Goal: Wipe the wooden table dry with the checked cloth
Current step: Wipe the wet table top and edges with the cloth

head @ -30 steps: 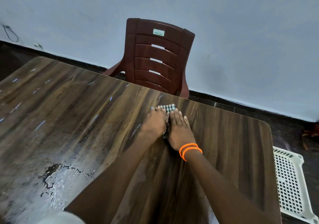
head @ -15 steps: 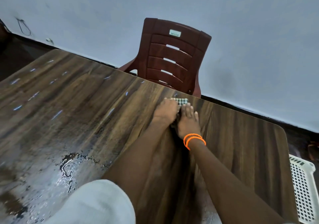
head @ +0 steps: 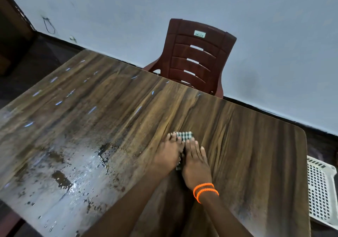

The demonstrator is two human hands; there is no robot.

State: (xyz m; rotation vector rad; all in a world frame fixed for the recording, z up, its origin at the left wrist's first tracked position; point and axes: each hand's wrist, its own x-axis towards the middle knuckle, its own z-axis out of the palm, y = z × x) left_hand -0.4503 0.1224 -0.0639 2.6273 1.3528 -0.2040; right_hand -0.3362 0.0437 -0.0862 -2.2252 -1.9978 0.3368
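The checked cloth (head: 184,135), folded small, lies on the wooden table (head: 256,145) near its middle. My left hand (head: 170,154) and my right hand (head: 196,163) press flat on it side by side, fingers pointing away from me, so only the cloth's far edge and a sliver between the hands show. Two orange bangles (head: 204,191) circle my right wrist. A wide wet patch (head: 69,172) shines on the table to the left of my hands, with scattered droplets (head: 58,103) further back on the left.
A dark red plastic chair (head: 197,57) stands at the table's far edge against the pale wall. A white perforated plastic crate (head: 320,191) sits low beyond the table's right edge. Dark floor lies at the far left.
Both hands have drawn the cloth back from the table's far edge toward me. The view has shifted, showing more of the wet patch on the left.
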